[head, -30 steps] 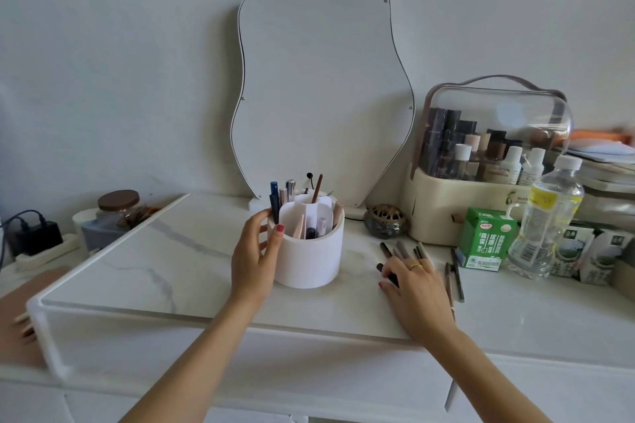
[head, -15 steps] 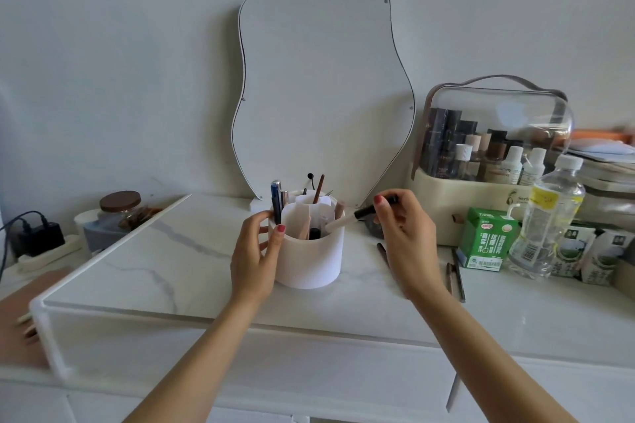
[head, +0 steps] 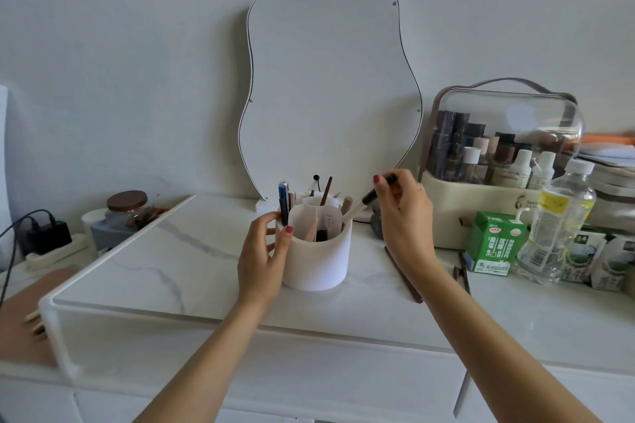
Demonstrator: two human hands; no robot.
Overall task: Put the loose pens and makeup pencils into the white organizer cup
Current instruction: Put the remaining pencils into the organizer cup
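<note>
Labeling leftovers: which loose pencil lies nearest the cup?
The brown pencil, lying beside the right hand's wrist; the dark pair lies farther right, by the green carton.

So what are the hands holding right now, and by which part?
The right hand pinches a black-and-white makeup pencil by its black upper end, lower end at the cup's rim. The left hand grips the white organizer cup by its side wall.

A home dressing table: wavy-edged frameless mirror (head: 330, 79) leaning on the wall, clear-lidded cream cosmetics case (head: 498, 161) full of bottles, white marble-patterned tabletop (head: 171, 257) above white drawers (head: 309, 385).
</note>
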